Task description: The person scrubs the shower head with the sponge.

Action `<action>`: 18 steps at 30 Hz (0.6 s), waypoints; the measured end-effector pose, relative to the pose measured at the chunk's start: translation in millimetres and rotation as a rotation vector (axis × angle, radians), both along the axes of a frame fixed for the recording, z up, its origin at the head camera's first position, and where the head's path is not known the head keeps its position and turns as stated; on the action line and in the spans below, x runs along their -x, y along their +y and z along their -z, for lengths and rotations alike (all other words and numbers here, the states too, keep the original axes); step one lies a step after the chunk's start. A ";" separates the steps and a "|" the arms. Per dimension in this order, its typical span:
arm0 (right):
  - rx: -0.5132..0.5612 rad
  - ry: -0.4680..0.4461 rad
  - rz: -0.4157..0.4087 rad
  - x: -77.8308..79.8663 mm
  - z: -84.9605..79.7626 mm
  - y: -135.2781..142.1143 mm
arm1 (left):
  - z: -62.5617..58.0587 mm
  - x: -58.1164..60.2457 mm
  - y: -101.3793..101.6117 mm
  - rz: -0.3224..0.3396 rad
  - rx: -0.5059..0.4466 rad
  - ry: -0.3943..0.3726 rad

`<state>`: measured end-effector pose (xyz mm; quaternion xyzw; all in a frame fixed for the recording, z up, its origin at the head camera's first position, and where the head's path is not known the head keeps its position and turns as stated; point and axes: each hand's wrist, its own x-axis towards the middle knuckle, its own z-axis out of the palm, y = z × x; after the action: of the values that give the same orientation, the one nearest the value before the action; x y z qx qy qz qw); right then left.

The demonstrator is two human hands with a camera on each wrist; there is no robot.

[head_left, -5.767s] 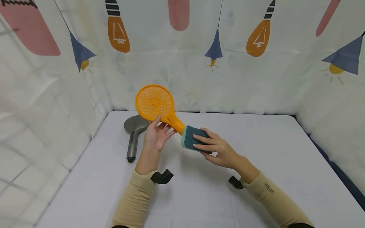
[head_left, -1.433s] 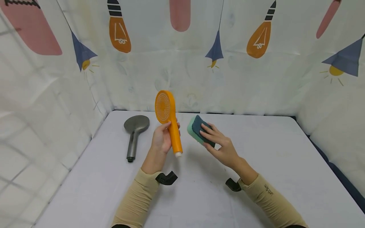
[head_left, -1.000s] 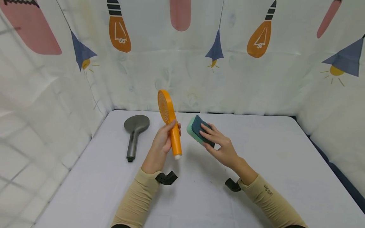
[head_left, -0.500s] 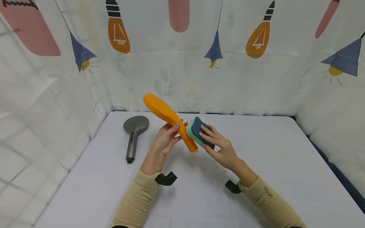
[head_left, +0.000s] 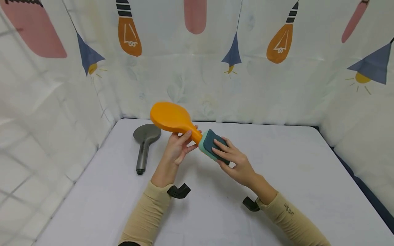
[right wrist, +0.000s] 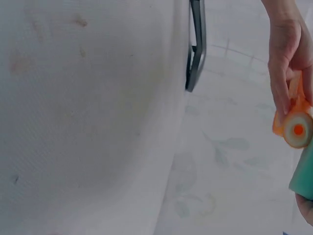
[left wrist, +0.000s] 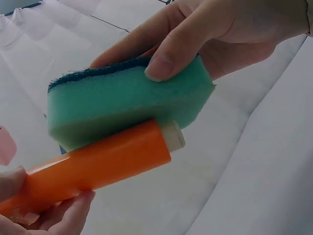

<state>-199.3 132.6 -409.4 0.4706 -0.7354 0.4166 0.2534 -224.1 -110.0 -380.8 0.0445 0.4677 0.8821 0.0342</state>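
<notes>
An orange shower head point(head_left: 170, 117) is held up over the table by my left hand point(head_left: 176, 150), thumb and fingers pinching its neck. Its smooth back faces the head camera and the handle slants down to the right. My right hand point(head_left: 238, 160) grips a sponge point(head_left: 214, 145), dark blue-green on one face and light green on the other. In the left wrist view the light green side of the sponge point(left wrist: 127, 103) lies along the orange handle point(left wrist: 112, 159), near its pale threaded end point(left wrist: 173, 136). The right wrist view shows that ring-shaped end point(right wrist: 298, 129) head-on.
A grey shower head point(head_left: 147, 134) lies on the white table point(head_left: 277, 205), left of my left hand, its handle toward me. White curtains point(head_left: 197, 85) printed with lamps and bulbs surround the table at the back and sides.
The orange shower head has turned from its perforated face to its smooth back, and its head has swung left. The sponge first stood apart from the handle and now touches it.
</notes>
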 end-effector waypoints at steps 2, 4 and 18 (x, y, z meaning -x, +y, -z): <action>0.006 0.022 0.011 1.5 -0.1 1.4 | -0.4 -1.1 -1.0 0.008 0.010 0.023; 0.010 0.028 0.018 3.3 0.0 3.0 | -0.5 -1.6 -1.9 0.016 0.001 0.039; -0.062 0.066 0.007 9.9 2.2 1.1 | -1.3 -4.6 -0.2 0.022 -0.155 0.028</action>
<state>-209.2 133.8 -411.5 0.4891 -0.7410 0.3767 0.2642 -219.4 -110.2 -379.5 0.0644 0.3978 0.9146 0.0337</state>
